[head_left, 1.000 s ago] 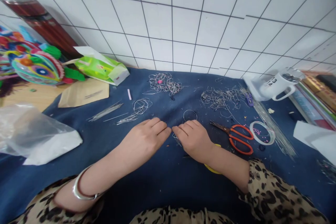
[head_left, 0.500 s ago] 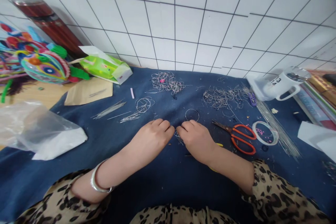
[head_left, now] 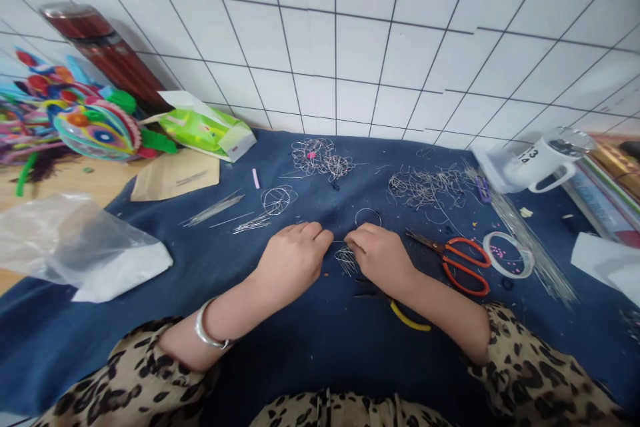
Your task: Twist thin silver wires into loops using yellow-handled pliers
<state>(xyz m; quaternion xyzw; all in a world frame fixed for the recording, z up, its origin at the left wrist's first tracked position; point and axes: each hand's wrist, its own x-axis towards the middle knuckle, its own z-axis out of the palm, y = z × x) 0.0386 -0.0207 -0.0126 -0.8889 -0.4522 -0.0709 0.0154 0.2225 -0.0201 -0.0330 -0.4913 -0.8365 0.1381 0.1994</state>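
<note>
My left hand point(head_left: 299, 257) and my right hand point(head_left: 383, 257) are both closed in a pinch, a small gap apart, over the dark blue cloth point(head_left: 310, 353). A thin wire point(head_left: 339, 241) runs between their fingertips. Beyond my right hand a wire loop point(head_left: 369, 217) shows; whether it joins the held wire I cannot tell. Just below the gap lies a small bundle of bent wire point(head_left: 346, 259). Yellow-handled pliers point(head_left: 407, 319) lie partly hidden under my right wrist. Orange-handled scissors point(head_left: 465, 263) rest to the right of that hand.
Tangled wire pieces point(head_left: 425, 187) and a wire heap point(head_left: 320, 157) lie toward the wall. A roll of clear tape point(head_left: 529, 260), long straight wires point(head_left: 555, 277) and a white mug point(head_left: 550, 160) are at right. On the left are a plastic bag point(head_left: 100, 233), envelope point(head_left: 175, 180) and red thermos point(head_left: 110, 57).
My hands have drawn slightly apart, exposing the wire between them and the bent wire bundle below. More of the pliers shows. The whole view has shifted a little.
</note>
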